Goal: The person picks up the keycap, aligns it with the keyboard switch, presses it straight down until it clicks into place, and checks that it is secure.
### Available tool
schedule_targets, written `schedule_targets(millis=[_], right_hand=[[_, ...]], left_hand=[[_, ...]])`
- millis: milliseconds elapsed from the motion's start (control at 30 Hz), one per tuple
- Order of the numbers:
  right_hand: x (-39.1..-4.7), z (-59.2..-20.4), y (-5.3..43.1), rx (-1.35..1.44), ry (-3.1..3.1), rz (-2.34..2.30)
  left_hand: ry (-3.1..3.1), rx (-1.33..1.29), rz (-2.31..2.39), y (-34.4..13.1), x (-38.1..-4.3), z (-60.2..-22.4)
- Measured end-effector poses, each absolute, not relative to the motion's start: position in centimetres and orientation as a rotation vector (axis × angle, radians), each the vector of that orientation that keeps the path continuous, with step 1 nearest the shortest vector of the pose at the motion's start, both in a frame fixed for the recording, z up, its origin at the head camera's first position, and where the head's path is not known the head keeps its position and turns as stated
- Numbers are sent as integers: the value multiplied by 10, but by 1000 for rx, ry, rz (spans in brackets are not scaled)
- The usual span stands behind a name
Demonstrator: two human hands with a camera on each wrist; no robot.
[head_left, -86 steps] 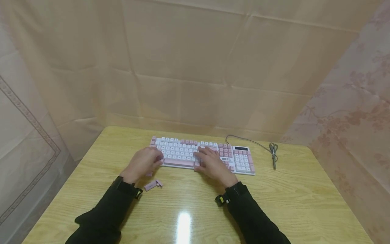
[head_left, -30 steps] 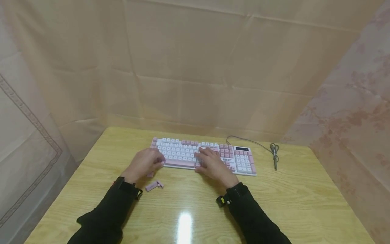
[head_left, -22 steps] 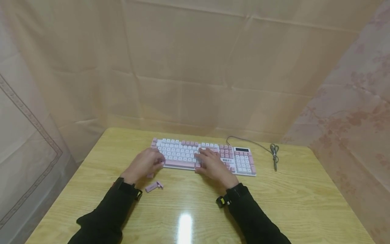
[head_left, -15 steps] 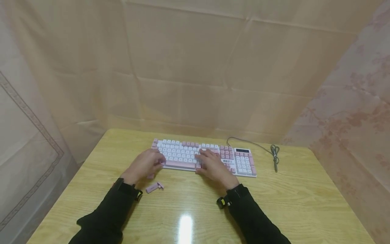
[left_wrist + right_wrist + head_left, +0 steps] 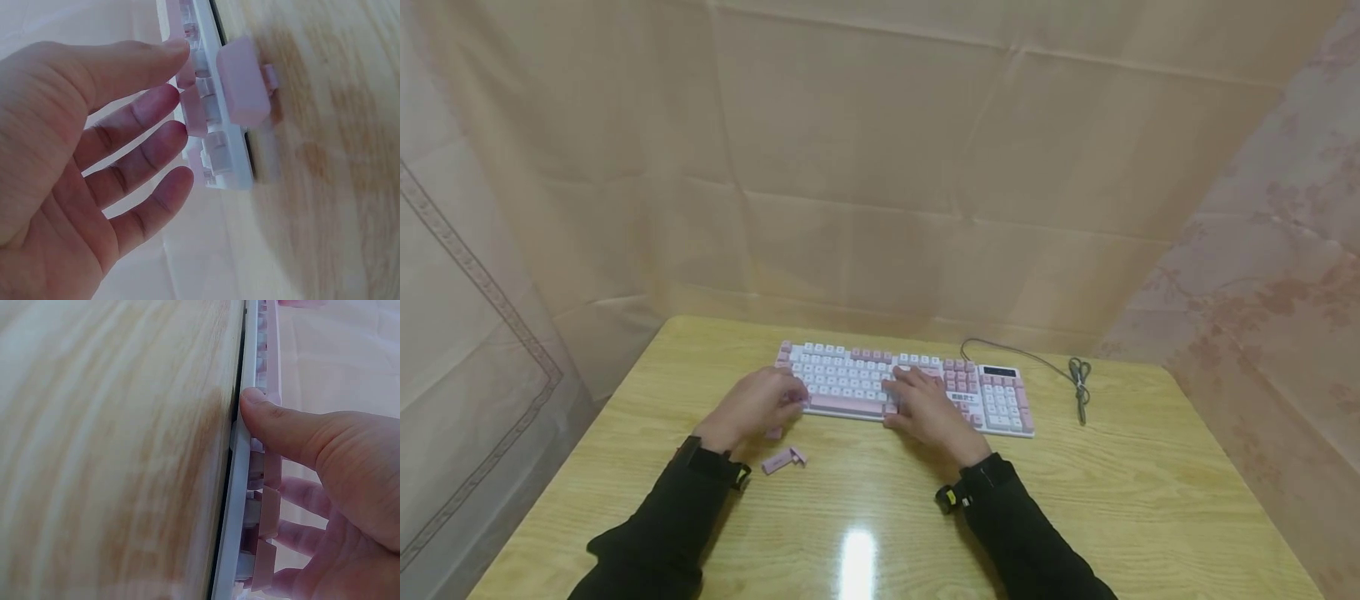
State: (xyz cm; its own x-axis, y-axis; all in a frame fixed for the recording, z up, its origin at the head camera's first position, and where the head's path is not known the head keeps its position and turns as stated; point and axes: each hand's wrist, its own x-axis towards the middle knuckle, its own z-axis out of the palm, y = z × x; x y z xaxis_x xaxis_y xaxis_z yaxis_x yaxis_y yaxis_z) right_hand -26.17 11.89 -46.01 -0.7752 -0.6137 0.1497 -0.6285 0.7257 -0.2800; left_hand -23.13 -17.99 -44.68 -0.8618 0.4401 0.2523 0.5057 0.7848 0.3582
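A white and pink keyboard (image 5: 842, 404) lies near the far side of the table. At its front left corner my left hand (image 5: 752, 404) pinches a small pink keycap (image 5: 185, 75) between thumb and a finger hidden behind it; the other fingers bend loosely beside the bottom row. My right hand (image 5: 925, 408) rests on the keys right of the space bar, its thumb (image 5: 259, 403) against the front edge and its fingers spread over the keys. A loose pink keycap (image 5: 244, 81) lies in front of the keyboard, close to the left hand.
Nearer on the wooden table (image 5: 1075, 500) lie a long pink keycap (image 5: 777, 462) and a smaller one (image 5: 798, 456) touching it. A grey cable (image 5: 1015, 346) runs from the keyboard to a tied bundle (image 5: 1079, 383) at the right. Beige cloth (image 5: 880, 167) hangs behind the table.
Both hands stay in nearly the same place, with only slight finger movement at the left. The whole view has shifted a little; the keyboard and loose keycaps keep their places.
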Motion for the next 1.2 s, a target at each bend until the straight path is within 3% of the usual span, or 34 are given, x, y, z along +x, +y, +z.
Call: schedule_targets(millis=[500, 1200], right_hand=[[-264, -459, 120, 1038, -2862, 468], [-264, -459, 125, 1052, -2852, 472]], left_hand=[[-2908, -698, -811, -192, -225, -432], [-3015, -926, -1004, -186, -213, -417]])
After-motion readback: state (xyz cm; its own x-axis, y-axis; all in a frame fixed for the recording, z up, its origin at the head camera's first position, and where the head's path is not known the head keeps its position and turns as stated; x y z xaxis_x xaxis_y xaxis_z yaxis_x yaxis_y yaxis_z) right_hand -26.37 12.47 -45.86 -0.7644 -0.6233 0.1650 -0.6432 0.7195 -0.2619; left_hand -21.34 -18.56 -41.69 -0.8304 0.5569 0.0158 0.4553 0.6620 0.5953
